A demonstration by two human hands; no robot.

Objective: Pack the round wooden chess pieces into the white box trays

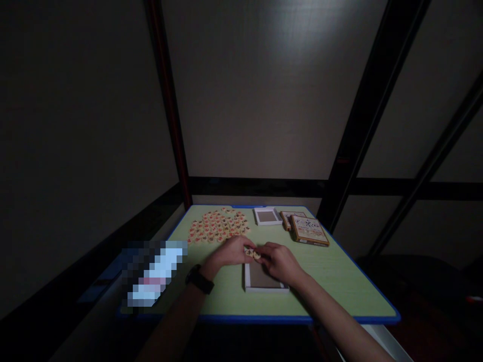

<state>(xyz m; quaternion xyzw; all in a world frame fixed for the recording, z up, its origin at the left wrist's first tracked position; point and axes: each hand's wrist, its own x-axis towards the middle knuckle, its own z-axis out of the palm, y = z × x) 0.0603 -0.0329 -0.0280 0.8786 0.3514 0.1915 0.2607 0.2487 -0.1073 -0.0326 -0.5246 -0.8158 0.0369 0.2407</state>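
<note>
Two round xiangqi pieces with dark characters, one on the left and one on the right, sit side by side between my hands. My left hand, with a dark watch on its wrist, has its fingers curled round the left piece. The fingertips of my right hand close on the right piece. Both hands are over the far end of a shallow white-rimmed box with a brown bottom. My hands hide part of this box.
Many loose xiangqi pieces, red and dark marked, are spread at the table's back left. A second shallow box stands at the back. Two printed boxes, one in front of another, lie right. A pixelated bright patch is left.
</note>
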